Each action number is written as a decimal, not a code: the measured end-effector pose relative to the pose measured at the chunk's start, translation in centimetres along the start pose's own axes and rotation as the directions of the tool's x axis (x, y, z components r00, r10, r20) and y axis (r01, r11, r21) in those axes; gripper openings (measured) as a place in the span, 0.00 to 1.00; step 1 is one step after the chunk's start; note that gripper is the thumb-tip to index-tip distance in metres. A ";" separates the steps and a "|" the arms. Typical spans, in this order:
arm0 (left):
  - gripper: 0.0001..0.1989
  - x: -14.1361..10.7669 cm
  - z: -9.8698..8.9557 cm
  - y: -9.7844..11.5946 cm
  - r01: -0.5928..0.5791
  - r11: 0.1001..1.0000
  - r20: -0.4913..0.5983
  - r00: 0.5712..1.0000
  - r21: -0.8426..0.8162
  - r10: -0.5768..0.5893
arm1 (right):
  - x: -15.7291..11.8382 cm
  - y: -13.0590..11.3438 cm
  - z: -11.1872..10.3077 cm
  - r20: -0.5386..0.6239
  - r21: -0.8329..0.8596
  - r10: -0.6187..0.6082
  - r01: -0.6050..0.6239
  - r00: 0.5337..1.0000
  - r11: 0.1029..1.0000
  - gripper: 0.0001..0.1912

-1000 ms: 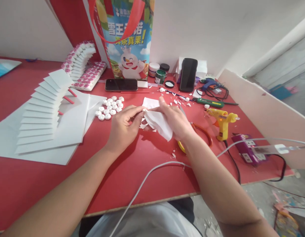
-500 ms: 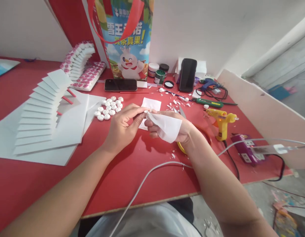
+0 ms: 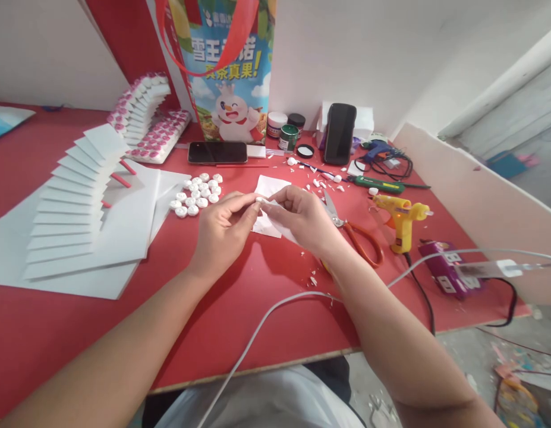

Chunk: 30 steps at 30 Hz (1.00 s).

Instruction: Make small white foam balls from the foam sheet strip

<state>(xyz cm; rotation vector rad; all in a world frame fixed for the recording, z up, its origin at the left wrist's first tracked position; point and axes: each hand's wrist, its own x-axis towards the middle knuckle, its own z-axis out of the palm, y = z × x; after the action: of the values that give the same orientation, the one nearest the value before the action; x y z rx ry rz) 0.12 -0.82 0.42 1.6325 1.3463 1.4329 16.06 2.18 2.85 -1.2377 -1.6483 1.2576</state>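
My left hand (image 3: 224, 232) pinches the small rolled end of a soft white paper strip (image 3: 275, 215) between thumb and fingertips. My right hand (image 3: 304, 221) is closed on the same strip, close to the left fingertips, and hides much of it. Under the hands, flat on the table, are pieces of white paper (image 3: 268, 227). Just left of them lies a cluster of small white paper rosettes (image 3: 198, 194). Orange-handled scissors (image 3: 363, 244) rest open beyond my right wrist, partly covered by my forearm.
To the left stands a fanned white stepped piece (image 3: 70, 202) on white boards (image 3: 123, 238). Behind are a gift bag (image 3: 235, 89), a phone (image 3: 217, 153) and paint jars (image 3: 288, 138). At right lie a yellow glue gun (image 3: 400, 217) and a purple box (image 3: 449, 270). A white cable (image 3: 275, 306) crosses the front.
My right hand has turned over, palm now downward, and come up to the left fingertips. The loose paper that hung over it is now mostly hidden beneath. The left hand stays nearly still.
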 end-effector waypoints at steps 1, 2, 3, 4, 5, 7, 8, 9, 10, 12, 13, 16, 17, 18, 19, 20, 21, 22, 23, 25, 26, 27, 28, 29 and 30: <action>0.09 0.0 0.1 0.0 0.014 1.000 -0.008 1.000 -0.007 -0.014 | -0.1 0.1 0.3 -0.044 -0.087 -0.044 0.040 0.998 0.995 0.13; 0.09 -0.1 0.2 0.0 0.023 1.000 -0.012 1.000 -0.011 -0.023 | -0.2 0.1 0.5 -0.081 -0.175 -0.096 0.080 0.992 0.981 0.13; 0.09 -0.2 0.2 0.0 0.022 1.000 -0.013 1.000 -0.009 -0.022 | -0.3 0.2 0.7 -0.113 -0.255 -0.153 0.120 0.982 0.959 0.14; 0.09 -0.2 0.3 0.0 0.012 1.000 -0.013 1.000 0.003 -0.012 | -0.4 0.1 0.9 -0.130 -0.320 -0.204 0.153 0.970 0.935 0.13; 0.09 -0.3 0.4 0.0 -0.009 1.000 -0.013 1.000 0.025 0.010 | -0.5 0.1 1.1 -0.135 -0.362 -0.240 0.177 0.961 0.915 0.13; 0.10 -0.3 0.4 0.0 -0.095 0.990 -0.023 0.995 0.106 0.098 | -0.8 0.0 1.3 -0.121 -0.378 -0.260 0.198 0.958 0.905 0.11; 0.10 -0.4 0.5 -0.1 -0.153 0.975 -0.028 0.987 0.162 0.159 | -0.9 -0.1 1.3 -0.109 -0.361 -0.251 0.196 0.962 0.912 0.10; 0.11 -0.4 0.5 -0.2 -0.212 0.952 -0.034 0.974 0.220 0.224 | -1.0 -0.2 1.3 -0.100 -0.336 -0.236 0.190 0.967 0.922 0.10; 0.11 -0.4 0.6 -0.3 -0.265 0.924 -0.034 0.958 0.276 0.285 | -1.0 -0.2 1.3 -0.095 -0.311 -0.221 0.182 0.971 0.933 0.09; 0.13 -0.5 0.7 -0.6 -0.349 0.865 -0.005 0.927 0.361 0.376 | -1.0 -0.2 1.1 -0.101 -0.279 -0.210 0.175 0.973 0.944 0.10; 0.15 -0.6 0.7 -0.7 -0.378 0.842 0.018 0.915 0.384 0.403 | -1.0 -0.1 1.1 -0.109 -0.270 -0.208 0.172 0.972 0.947 0.11; 0.17 -0.7 0.8 -0.8 -0.413 0.833 0.070 0.906 0.368 0.418 | -0.8 0.1 0.8 -0.129 -0.244 -0.205 0.170 0.970 0.955 0.11; 0.17 -0.7 0.8 -0.7 -0.403 0.852 0.066 0.912 0.333 0.406 | -0.8 0.1 0.7 -0.130 -0.236 -0.210 0.175 0.969 0.956 0.10; 0.16 -0.7 0.8 -0.6 -0.378 0.881 0.054 0.924 0.285 0.379 | -0.8 0.1 0.6 -0.127 -0.233 -0.217 0.184 0.968 0.955 0.10; 0.15 -0.6 0.7 -0.5 -0.336 0.915 0.041 0.941 0.225 0.336 | -0.8 0.1 0.6 -0.121 -0.241 -0.227 0.194 0.966 0.951 0.10; 0.14 -0.5 0.7 -0.4 -0.278 0.948 0.033 0.961 0.157 0.276 | -0.8 0.0 0.5 -0.111 -0.257 -0.238 0.203 0.965 0.945 0.09; 0.12 -0.4 0.6 -0.3 -0.206 0.975 0.035 0.978 0.086 0.204 | -0.8 0.0 0.4 -0.098 -0.279 -0.249 0.213 0.964 0.936 0.09; 0.11 -0.3 0.4 -0.3 -0.131 0.991 0.047 0.990 0.019 0.130 | -0.9 -0.1 0.3 -0.081 -0.302 -0.261 0.225 0.962 0.926 0.08; 0.10 -0.2 0.3 -0.4 -0.065 0.997 0.067 0.995 -0.035 0.067 | -0.9 -0.2 0.2 -0.062 -0.323 -0.274 0.240 0.960 0.915 0.08; 0.10 0.0 0.1 -0.5 0.001 0.996 0.108 0.994 -0.088 0.008 | -0.9 -0.3 0.1 -0.025 -0.353 -0.297 0.269 0.955 0.896 0.07; 0.10 0.0 0.0 -0.5 0.000 0.996 0.119 0.993 -0.088 0.011 | -0.9 -0.3 0.0 -0.011 -0.363 -0.302 0.278 0.953 0.890 0.07; 0.10 0.0 -0.1 -0.5 -0.020 0.997 0.124 0.992 -0.072 0.028 | -1.0 -0.4 -0.1 -0.001 -0.372 -0.301 0.279 0.954 0.885 0.07; 0.10 0.0 -0.1 -0.4 -0.051 0.998 0.124 0.991 -0.043 0.056 | -1.0 -0.5 -0.1 0.005 -0.378 -0.294 0.274 0.956 0.884 0.07; 0.10 0.0 -0.1 -0.3 -0.089 0.996 0.120 0.989 -0.005 0.089 | -1.0 -0.5 -0.1 0.008 -0.378 -0.284 0.266 0.959 0.887 0.07; 0.10 0.0 -0.1 -0.1 -0.131 0.991 0.109 0.986 0.038 0.126 | -1.0 -0.5 -0.1 0.007 -0.367 -0.273 0.256 0.962 0.894 0.07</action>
<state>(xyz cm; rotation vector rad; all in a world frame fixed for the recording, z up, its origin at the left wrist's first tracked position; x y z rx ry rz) -0.01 -0.86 0.35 1.8277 1.2414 1.3755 16.25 1.24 3.39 -1.1893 -2.0023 0.7716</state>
